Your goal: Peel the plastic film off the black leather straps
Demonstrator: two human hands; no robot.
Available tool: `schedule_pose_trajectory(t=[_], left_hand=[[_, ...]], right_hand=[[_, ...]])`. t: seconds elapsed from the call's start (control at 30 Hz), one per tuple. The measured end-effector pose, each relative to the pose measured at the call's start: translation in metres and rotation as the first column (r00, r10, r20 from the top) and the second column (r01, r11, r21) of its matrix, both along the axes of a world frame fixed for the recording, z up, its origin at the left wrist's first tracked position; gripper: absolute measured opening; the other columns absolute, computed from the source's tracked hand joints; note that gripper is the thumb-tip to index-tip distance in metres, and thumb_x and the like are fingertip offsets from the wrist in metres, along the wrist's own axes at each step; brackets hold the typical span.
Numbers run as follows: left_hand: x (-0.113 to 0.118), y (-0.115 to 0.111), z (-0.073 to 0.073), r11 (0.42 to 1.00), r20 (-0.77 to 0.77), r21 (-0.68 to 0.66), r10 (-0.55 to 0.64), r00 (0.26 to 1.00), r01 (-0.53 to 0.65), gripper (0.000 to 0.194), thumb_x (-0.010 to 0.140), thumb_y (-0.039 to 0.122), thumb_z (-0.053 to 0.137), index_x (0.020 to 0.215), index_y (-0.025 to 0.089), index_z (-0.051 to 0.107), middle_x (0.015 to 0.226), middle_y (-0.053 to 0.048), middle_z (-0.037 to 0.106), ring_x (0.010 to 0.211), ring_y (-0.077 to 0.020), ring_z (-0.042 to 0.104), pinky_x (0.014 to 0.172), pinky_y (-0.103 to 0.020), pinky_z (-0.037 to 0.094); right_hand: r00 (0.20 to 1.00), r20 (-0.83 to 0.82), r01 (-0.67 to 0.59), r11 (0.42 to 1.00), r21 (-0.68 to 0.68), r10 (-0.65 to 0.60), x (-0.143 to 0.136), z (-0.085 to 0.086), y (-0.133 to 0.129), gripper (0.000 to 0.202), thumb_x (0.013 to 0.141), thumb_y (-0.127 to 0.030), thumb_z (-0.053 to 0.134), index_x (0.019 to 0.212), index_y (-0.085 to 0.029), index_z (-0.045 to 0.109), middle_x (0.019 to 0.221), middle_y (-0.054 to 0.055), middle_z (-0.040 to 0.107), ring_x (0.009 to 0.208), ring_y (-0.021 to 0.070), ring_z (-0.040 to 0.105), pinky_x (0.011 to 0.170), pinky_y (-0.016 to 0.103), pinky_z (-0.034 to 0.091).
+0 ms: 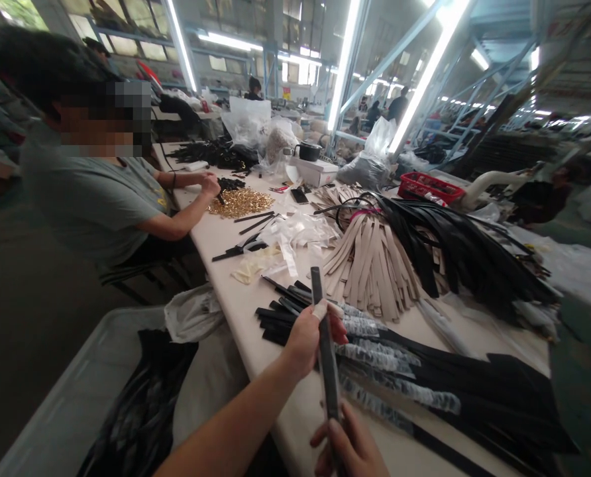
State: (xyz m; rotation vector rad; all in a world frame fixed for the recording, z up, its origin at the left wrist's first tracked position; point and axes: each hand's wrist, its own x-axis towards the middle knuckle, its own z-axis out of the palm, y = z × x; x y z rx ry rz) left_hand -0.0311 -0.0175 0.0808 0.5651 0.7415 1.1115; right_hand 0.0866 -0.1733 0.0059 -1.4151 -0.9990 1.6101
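A long, flat black strap (328, 364) is held up at a steep slant over the near edge of the table. My left hand (303, 341) grips it near its upper end, the thumb lying along the front. A whitish wrap covers that thumb's tip. Lower down, my right hand (352, 444) has its fingers closed around the same strap; its lower end is hidden by the hand and the frame edge. Beside and beneath my hands lie several black straps (474, 381), with crinkled clear plastic (389, 358) around parts of them.
Beige strips (375, 265) and a pile of black straps (454, 238) spread across the table (216, 271). Scissors (240, 248) and gold-coloured pieces (243, 203) lie further left. A person (97, 192) works at the left side. A pale bin (52, 391) stands below.
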Motion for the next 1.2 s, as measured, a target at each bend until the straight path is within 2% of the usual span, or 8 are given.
schedule_pose_trajectory(t=[0.13, 0.23, 0.33, 0.6, 0.8, 1.03, 1.1, 1.2], left_hand=[[0.006, -0.010, 0.014, 0.980, -0.052, 0.069, -0.182, 0.982, 0.185, 0.040, 0.091, 0.050, 0.054, 0.091, 0.012, 0.066, 0.078, -0.011, 0.073, 0.069, -0.0214, 0.069, 0.063, -0.029, 0.052], [0.002, -0.005, 0.025, 0.992, -0.027, 0.117, -0.047, 0.999, 0.050, 0.038, 0.092, 0.051, 0.054, 0.103, 0.015, 0.063, 0.077, -0.007, 0.073, 0.067, -0.0214, 0.069, 0.066, -0.032, 0.053], [0.005, -0.005, 0.026, 0.991, -0.033, 0.126, 0.040, 0.999, -0.035, 0.037, 0.091, 0.052, 0.056, 0.089, 0.016, 0.062, 0.073, -0.007, 0.072, 0.067, -0.0213, 0.070, 0.068, -0.032, 0.053], [0.024, -0.067, -0.009, 0.997, -0.055, -0.008, -0.079, 0.995, 0.078, 0.042, 0.089, 0.052, 0.055, 0.085, 0.013, 0.070, 0.090, -0.014, 0.075, 0.075, -0.0237, 0.070, 0.065, -0.030, 0.051], [-0.001, -0.034, 0.004, 0.997, 0.013, 0.072, -0.018, 1.000, 0.017, 0.040, 0.090, 0.047, 0.057, 0.111, 0.014, 0.067, 0.098, -0.014, 0.075, 0.084, -0.0228, 0.070, 0.074, -0.030, 0.052], [0.018, -0.065, -0.037, 0.995, -0.183, -0.058, -0.086, 0.979, 0.077, 0.048, 0.089, 0.056, 0.051, 0.098, 0.012, 0.068, 0.082, -0.010, 0.072, 0.034, -0.0071, 0.041, 0.032, -0.021, 0.026], [0.017, -0.075, -0.044, 0.999, -0.240, -0.016, -0.036, 0.970, 0.033, 0.044, 0.089, 0.053, 0.053, 0.095, 0.013, 0.069, 0.081, -0.009, 0.071, 0.041, -0.0098, 0.047, 0.037, -0.023, 0.035], [0.011, -0.076, -0.038, 0.978, -0.346, 0.209, 0.072, 0.936, 0.002, 0.033, 0.092, 0.043, 0.054, 0.090, 0.015, 0.071, 0.090, -0.008, 0.071, 0.074, -0.0183, 0.062, 0.075, -0.030, 0.051]], right_hand=[[1.000, -0.026, 0.021, 0.993, 0.117, -0.018, -0.008, 0.035, 0.041, 0.051, 0.093, -0.064, 0.045, 0.104, -0.016, 0.057, 0.061, 0.000, 0.062, 0.038, 0.0080, 0.051, 0.038, 0.017, 0.034], [0.999, -0.047, -0.009, 0.994, 0.113, 0.014, -0.008, 0.044, 0.048, 0.049, 0.094, -0.063, 0.044, 0.091, -0.016, 0.056, 0.055, -0.003, 0.057, 0.035, 0.0051, 0.043, 0.034, 0.014, 0.029], [0.997, -0.070, -0.024, 0.989, 0.143, 0.035, -0.010, 0.046, 0.046, 0.044, 0.097, -0.059, 0.043, 0.098, -0.016, 0.056, 0.063, -0.002, 0.059, 0.037, 0.0048, 0.043, 0.035, 0.015, 0.031], [0.973, 0.183, 0.078, 0.949, 0.306, -0.139, -0.008, 0.047, 0.055, 0.042, 0.096, -0.054, 0.047, 0.085, -0.016, 0.061, 0.057, -0.002, 0.053, 0.046, 0.0103, 0.048, 0.042, 0.020, 0.035], [0.991, 0.127, 0.017, 0.977, 0.214, -0.045, -0.007, 0.038, 0.041, 0.046, 0.098, -0.058, 0.040, 0.089, -0.016, 0.058, 0.052, -0.005, 0.051, 0.036, 0.0058, 0.037, 0.036, 0.017, 0.026], [0.973, 0.228, -0.021, 0.969, 0.247, -0.037, -0.001, 0.044, 0.051, 0.049, 0.098, -0.057, 0.038, 0.077, -0.017, 0.058, 0.053, -0.002, 0.052, 0.041, 0.0102, 0.044, 0.042, 0.022, 0.035], [0.961, 0.275, -0.109, 0.960, 0.258, 0.036, 0.011, 0.050, 0.057, 0.050, 0.099, -0.056, 0.039, 0.079, -0.017, 0.063, 0.059, 0.001, 0.059, 0.049, 0.0141, 0.054, 0.050, 0.024, 0.042], [0.913, 0.405, -0.114, 0.917, 0.383, -0.055, 0.031, 0.073, 0.083, 0.042, 0.097, -0.051, 0.045, 0.094, -0.017, 0.070, 0.081, 0.005, 0.069, 0.076, 0.0197, 0.064, 0.070, 0.027, 0.048]])
